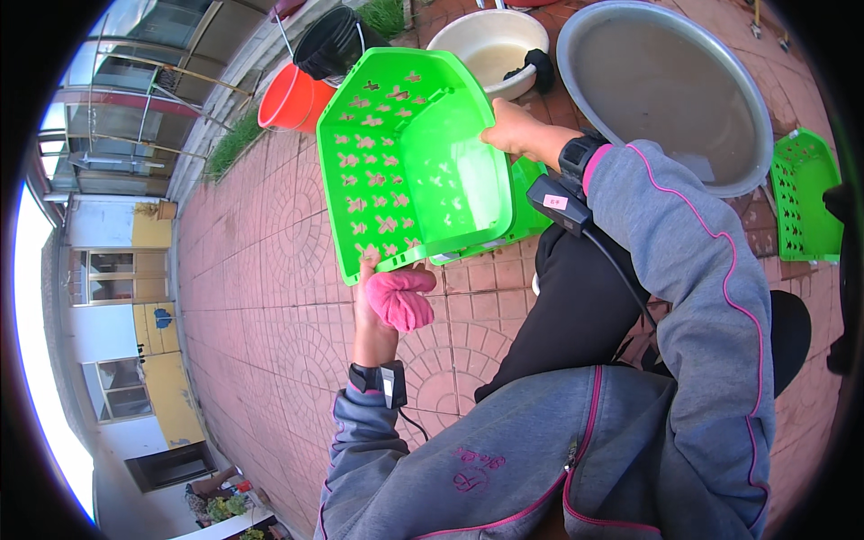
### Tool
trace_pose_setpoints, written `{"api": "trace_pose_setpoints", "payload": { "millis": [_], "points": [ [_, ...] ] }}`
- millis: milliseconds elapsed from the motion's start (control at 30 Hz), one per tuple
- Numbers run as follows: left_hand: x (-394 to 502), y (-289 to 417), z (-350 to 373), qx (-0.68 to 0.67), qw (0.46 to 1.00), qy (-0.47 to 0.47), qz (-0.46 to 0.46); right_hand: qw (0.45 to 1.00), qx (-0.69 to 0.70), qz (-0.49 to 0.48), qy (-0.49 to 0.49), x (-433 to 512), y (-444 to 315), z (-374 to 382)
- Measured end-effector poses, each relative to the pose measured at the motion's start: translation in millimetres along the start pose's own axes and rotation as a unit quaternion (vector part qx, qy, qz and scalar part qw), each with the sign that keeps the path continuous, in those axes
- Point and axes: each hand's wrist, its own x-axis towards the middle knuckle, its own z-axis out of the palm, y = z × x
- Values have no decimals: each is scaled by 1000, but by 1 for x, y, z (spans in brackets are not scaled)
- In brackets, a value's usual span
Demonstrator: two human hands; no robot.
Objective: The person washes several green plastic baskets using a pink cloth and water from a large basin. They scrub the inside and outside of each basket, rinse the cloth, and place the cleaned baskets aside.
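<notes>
A bright green plastic basket [452, 175] with cut-out holes in its wall is held up in front of me, tilted. My right hand [511, 128] grips its rim at the upper right. At the lower left corner, my left hand [373, 317] holds the basket's edge, and a folded pink cloth [401, 297] is in that same hand. Part of another green plastic basket [530, 192] shows behind the held one, mostly hidden by it and by my right wrist.
A large metal basin [661, 88] of murky water stands at upper right, beside a white basin [496, 40] with a dark cloth [538, 71] over its rim. Red [290, 101] and black buckets [331, 44] stand upper left. Another green basket [806, 196] lies far right on pink paving [256, 270].
</notes>
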Motion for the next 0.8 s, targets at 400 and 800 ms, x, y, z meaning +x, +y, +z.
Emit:
{"api": "trace_pose_setpoints", "payload": {
  "millis": [400,800],
  "points": [
    [6,-12,3,-9,998,-54,21,998,3,63,28,24,29,0],
    [1,-4,17,28,998,-40,36,996,40,84,14,21,32,-2]
  ]
}}
